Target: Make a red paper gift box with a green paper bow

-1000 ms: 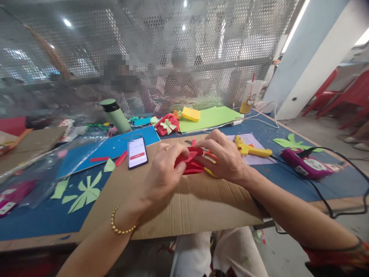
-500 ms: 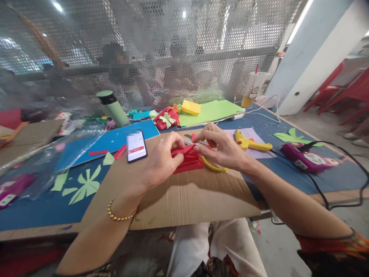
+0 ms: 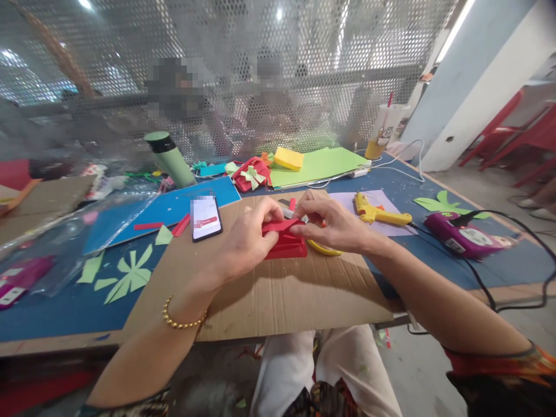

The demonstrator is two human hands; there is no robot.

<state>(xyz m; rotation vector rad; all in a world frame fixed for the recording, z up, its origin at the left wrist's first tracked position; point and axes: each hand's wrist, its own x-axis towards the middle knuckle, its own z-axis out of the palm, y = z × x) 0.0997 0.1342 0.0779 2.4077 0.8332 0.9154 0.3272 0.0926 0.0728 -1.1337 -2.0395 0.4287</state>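
Observation:
A folded red paper piece (image 3: 284, 240) rests on a brown cardboard sheet (image 3: 278, 295) in front of me. My left hand (image 3: 243, 240) grips its left side, fingers curled over the top edge. My right hand (image 3: 332, 223) pinches the top right edge of the same piece with thumb and fingertips. Scissors with a yellow handle (image 3: 321, 249) lie under my right hand, mostly hidden. A phone (image 3: 205, 217) lies face up just left of my left hand.
A yellow glue gun (image 3: 377, 212) and a purple glue gun (image 3: 458, 238) with black cable lie to the right. Green paper leaves (image 3: 125, 278), red strips, a green flask (image 3: 169, 157), a red paper flower (image 3: 251, 174) and green sheets (image 3: 319, 164) surround the cardboard. People sit behind the mesh screen.
My right hand lifted off the red paper, then came back to pinch its top edge. My left hand kept hold, and the piece now sits flatter on the cardboard.

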